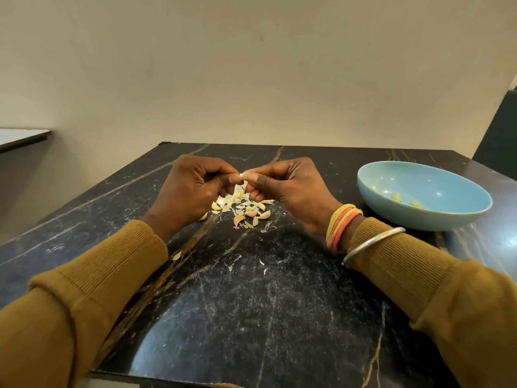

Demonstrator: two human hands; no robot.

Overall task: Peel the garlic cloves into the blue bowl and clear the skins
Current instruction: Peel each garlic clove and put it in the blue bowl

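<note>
My left hand [193,186] and my right hand [288,186] meet above the middle of the black marble table [251,289]. Between their fingertips they pinch one small pale garlic clove [244,176], mostly hidden by the fingers. Just below the hands lies a heap of garlic cloves and papery skins [240,208]. The blue bowl [425,217] stands to the right of my right wrist, with two peeled cloves [405,200] lying inside it.
Stray skin flakes [176,256] are scattered on the table nearer to me. A beige wall rises behind the table's far edge. A second tabletop [22,137] shows at the far left, and a dark chair back [498,130] stands at the right.
</note>
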